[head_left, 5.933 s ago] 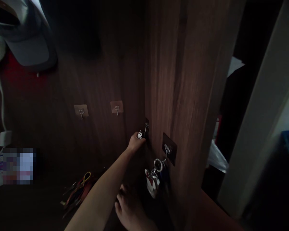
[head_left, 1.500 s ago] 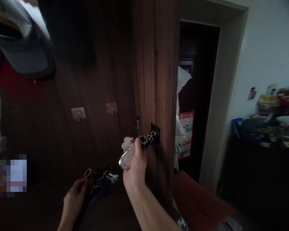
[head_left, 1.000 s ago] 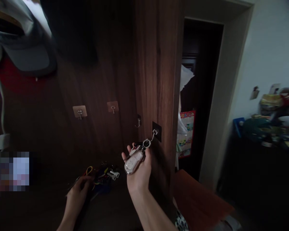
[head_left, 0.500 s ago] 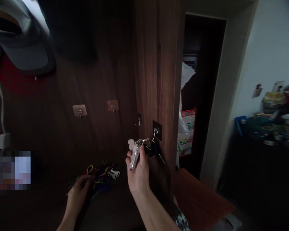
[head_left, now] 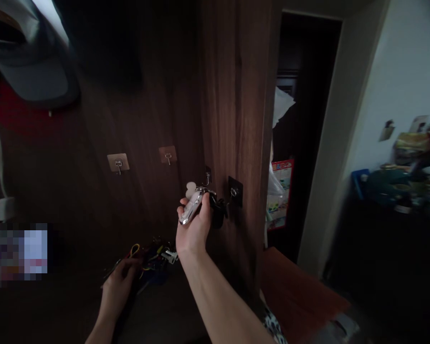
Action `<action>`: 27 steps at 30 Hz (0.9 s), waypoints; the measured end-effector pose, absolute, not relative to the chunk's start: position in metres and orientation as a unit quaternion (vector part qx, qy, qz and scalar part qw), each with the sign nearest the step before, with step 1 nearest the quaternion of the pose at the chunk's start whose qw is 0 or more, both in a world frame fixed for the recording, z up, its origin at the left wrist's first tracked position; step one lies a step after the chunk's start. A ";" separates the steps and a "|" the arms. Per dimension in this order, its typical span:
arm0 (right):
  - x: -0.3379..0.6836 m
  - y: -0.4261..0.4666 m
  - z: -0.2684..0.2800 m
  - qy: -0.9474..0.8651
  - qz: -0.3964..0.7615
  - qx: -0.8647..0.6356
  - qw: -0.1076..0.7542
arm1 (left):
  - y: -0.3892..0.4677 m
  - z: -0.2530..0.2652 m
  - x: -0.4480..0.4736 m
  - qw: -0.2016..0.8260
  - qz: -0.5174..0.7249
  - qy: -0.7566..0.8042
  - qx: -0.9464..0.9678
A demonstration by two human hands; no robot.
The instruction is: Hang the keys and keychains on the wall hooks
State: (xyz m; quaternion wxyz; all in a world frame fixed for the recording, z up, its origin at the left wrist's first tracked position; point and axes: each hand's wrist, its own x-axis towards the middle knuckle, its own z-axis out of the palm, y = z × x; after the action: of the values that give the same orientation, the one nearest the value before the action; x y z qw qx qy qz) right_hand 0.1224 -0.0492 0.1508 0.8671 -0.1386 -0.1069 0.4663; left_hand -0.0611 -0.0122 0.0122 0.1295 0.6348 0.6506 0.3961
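Observation:
In my right hand (head_left: 194, 228) is a silver-and-white key fob (head_left: 192, 208), pinched between thumb and fingers. A pale, rounded charm (head_left: 190, 189) sticks up beside it, and dark keys (head_left: 218, 210) dangle at its right. Those dark keys are close to the black-backed hook (head_left: 235, 191) on the side panel; whether they touch it I cannot tell. Just above my fingers is a smaller metal hook (head_left: 208, 177). Lower left, my left hand (head_left: 119, 282) has its curled fingers on a tangled bunch of keys (head_left: 157, 260) on the dark shelf; its fingertips are partly hidden.
Two adhesive hooks (head_left: 118, 163) are on the back panel. Caps (head_left: 39, 76) hang at upper left, above a white cable with a plug (head_left: 6, 209). Right of the wooden side panel (head_left: 252, 143) are a doorway and an orange-brown surface (head_left: 301, 296).
My right hand has moved left and up with the key fob, drawing the dark keys away from the black-backed hook. My left hand stays at the bunch of keys. The view has shifted slightly.

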 end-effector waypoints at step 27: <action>0.072 -0.019 0.049 -0.122 0.772 -0.312 0.540 | -0.011 0.011 -0.065 0.134 0.407 0.638 0.640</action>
State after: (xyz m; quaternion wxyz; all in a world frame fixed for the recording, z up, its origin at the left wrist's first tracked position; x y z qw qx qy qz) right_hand 0.0716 -0.0192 0.0494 0.5402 -0.3119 -0.1223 0.7720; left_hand -0.0648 -0.0107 0.0109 0.1337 0.6396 0.6381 0.4072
